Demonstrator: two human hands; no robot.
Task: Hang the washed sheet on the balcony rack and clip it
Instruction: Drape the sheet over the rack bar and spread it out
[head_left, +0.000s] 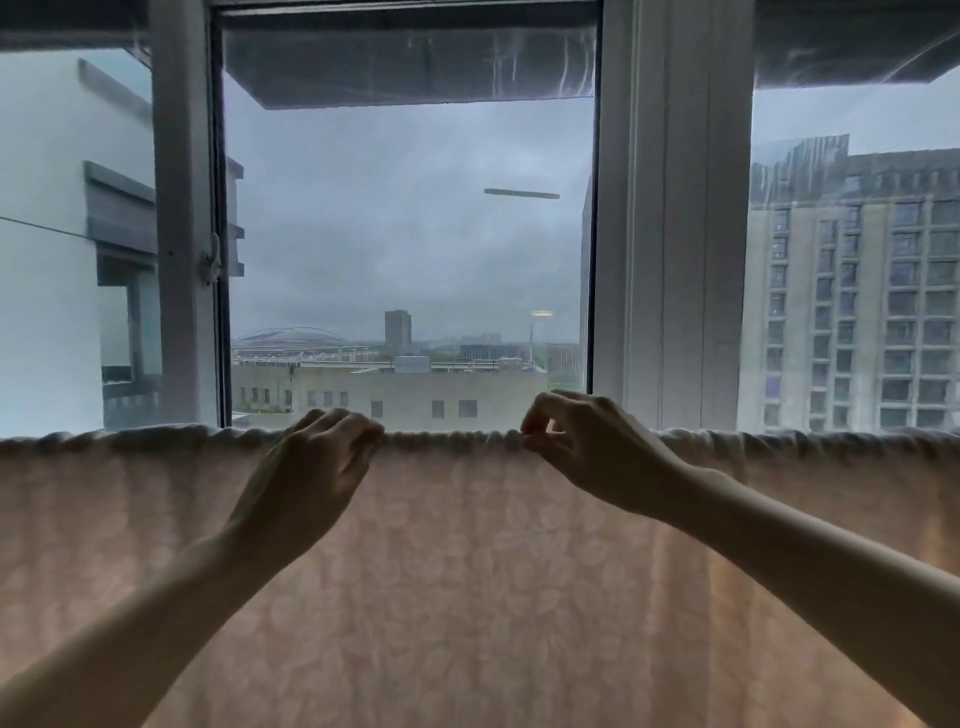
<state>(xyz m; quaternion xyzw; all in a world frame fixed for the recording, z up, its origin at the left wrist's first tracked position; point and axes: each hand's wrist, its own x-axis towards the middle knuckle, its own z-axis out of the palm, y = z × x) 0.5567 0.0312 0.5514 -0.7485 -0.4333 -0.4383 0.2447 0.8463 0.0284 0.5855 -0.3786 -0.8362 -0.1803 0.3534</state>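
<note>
Pink leaf-patterned sheet (467, 597) hung, top fold pinched by left hand (317, 457), right hand (576, 447), no readable writing

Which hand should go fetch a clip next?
Left, probably. The right hand pinches the sheet's top edge, keeping a grip there; the left hand looks only laid on the fold. No clip is in view.

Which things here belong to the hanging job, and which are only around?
Job: sheet, draped over a hidden rail; left hand and right hand, both pinching its top edge.

Around: window frame, window handle, buildings outside. No clips visible.
</note>
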